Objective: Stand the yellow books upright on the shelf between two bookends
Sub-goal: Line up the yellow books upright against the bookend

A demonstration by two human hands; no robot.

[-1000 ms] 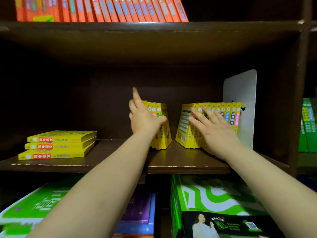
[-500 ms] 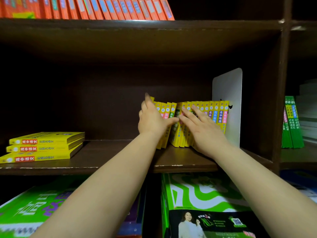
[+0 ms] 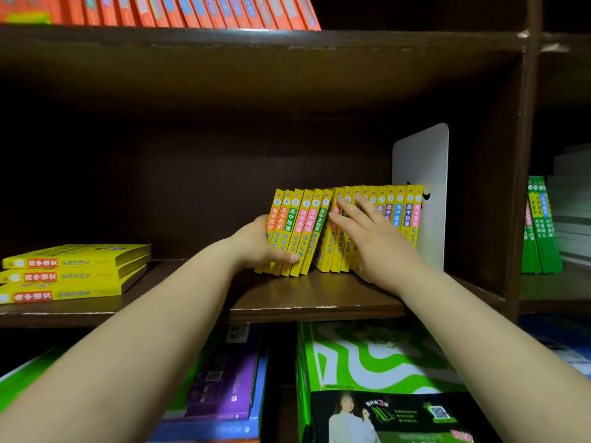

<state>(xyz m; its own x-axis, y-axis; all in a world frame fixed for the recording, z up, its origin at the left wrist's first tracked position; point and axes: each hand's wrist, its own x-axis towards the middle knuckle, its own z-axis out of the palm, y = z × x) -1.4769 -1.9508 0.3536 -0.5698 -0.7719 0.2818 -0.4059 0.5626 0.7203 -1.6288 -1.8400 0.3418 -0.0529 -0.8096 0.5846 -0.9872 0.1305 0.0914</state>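
On the shelf (image 3: 319, 302), the left hand (image 3: 259, 241) clasps the leaning left group of yellow books (image 3: 295, 231), thumb across their spines. The right hand (image 3: 380, 247) lies flat and spread against the right group, gripping nothing, beside the white bookend (image 3: 425, 161).

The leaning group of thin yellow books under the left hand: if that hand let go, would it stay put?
Probably not. The thin yellow books tilt rightward with no bookend on their left; the left hand alone braces them. Their glossy covers and the smooth dark wooden shelf suggest their bases could slide.
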